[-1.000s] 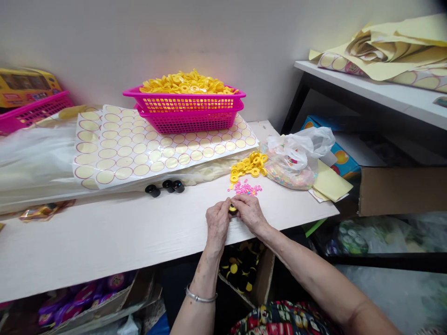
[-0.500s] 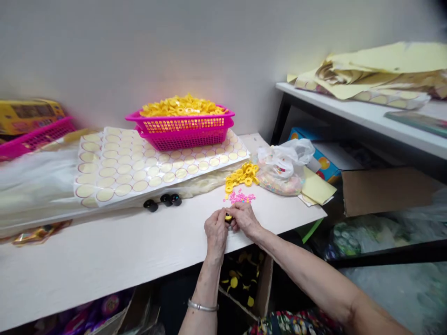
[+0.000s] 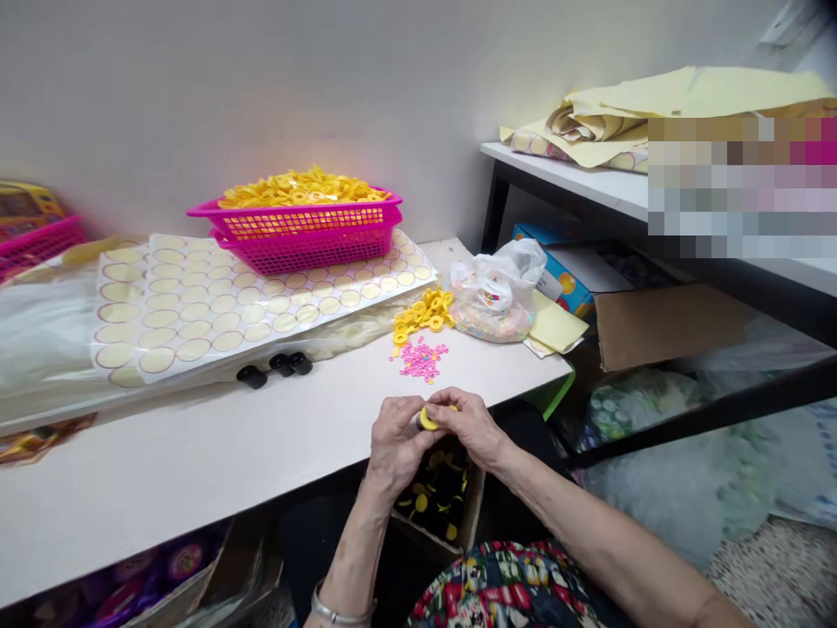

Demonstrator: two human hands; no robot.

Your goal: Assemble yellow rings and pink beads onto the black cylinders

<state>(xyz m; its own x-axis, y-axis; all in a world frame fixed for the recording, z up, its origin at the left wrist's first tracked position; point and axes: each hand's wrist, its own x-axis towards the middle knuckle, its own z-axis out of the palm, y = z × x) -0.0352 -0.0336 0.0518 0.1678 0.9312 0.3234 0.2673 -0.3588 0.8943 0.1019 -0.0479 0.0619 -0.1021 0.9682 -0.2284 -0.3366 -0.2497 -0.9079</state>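
My left hand (image 3: 396,443) and my right hand (image 3: 472,427) meet over the table's front edge, fingers closed around a small round yellow piece (image 3: 428,420). Its lower side is hidden by the fingers, and something dark shows beside it. Just beyond my hands lies a scatter of tiny pink rings (image 3: 422,359). Behind them is a small heap of yellow ring-shaped parts (image 3: 425,314). Several short black cylinders (image 3: 281,365) stand farther left on the table. Below my hands, an open carton (image 3: 472,523) holds black pieces with yellow discs.
Stacked pink baskets (image 3: 301,253), heaped with yellow parts, rest on sheets of round stickers (image 3: 226,310). A knotted plastic bag (image 3: 493,301) of small coloured bits lies at the table's right. A white shelf (image 3: 575,187) and an open cardboard box (image 3: 686,318) stand to the right.
Both hands have drawn back from the pink rings toward the table edge, still together. More of the yellow face of the held piece now shows. The camera view has shifted right.
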